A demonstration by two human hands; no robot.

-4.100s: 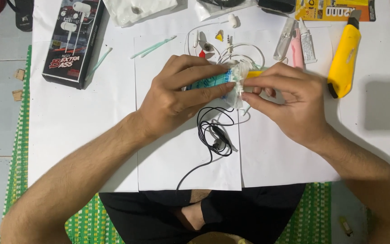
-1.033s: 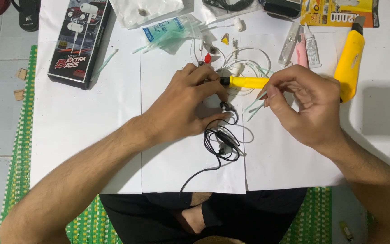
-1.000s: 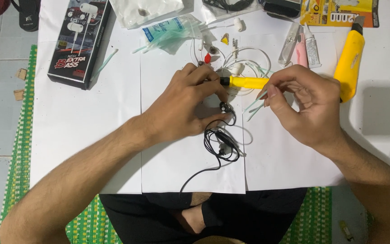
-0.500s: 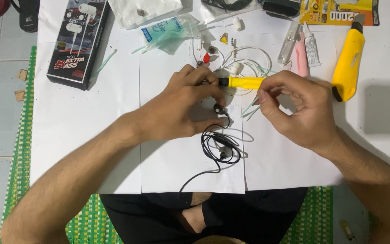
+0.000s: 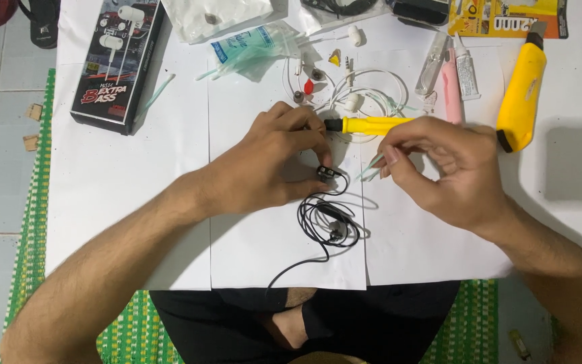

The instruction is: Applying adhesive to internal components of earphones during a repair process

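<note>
The left hand (image 5: 274, 165) pinches a small black earbud (image 5: 325, 172) on the white bench (image 5: 102, 195). Its black wire (image 5: 325, 226) lies curled just below. The right hand (image 5: 449, 168) pinches a thin green swab (image 5: 370, 166) beside it. A yellow screwdriver (image 5: 368, 125) lies just above both hands.
</note>
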